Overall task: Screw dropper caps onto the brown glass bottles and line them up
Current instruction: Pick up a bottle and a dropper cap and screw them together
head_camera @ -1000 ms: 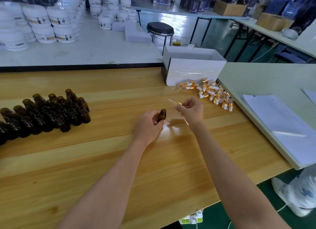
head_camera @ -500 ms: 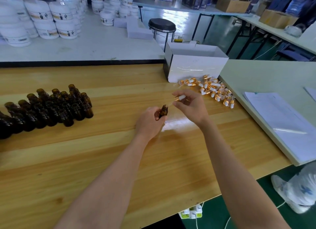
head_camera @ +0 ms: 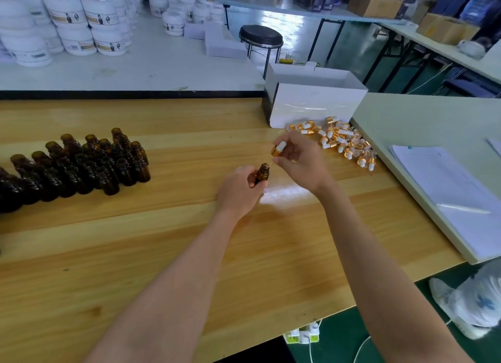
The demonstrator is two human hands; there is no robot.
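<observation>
Bottle (head_camera: 263, 173) is in left hand (head_camera: 240, 192), fingers curled round its lower body, open mouth tipped up and right toward the other hand. Right hand (head_camera: 298, 159) pinches cap (head_camera: 278, 149) at the gold collar between thumb and fingertips. White bulb points up-right, glass pipette runs down-left to the bottle mouth.

Key relation: cap sits just above and right of the mouth, its long axis roughly in line with the bottle's. Pipette tip looks at or just inside the rim; too thin to tell which.

Likely next move: slide cap down that axis until collar meets threads, then twist. Right hand travels, left steadies.

Both are over table (head_camera: 135, 254), between uncapped bottles (head_camera: 81, 167) to the left and spare caps (head_camera: 341, 143) to the right. No capped bottle in view.
</observation>
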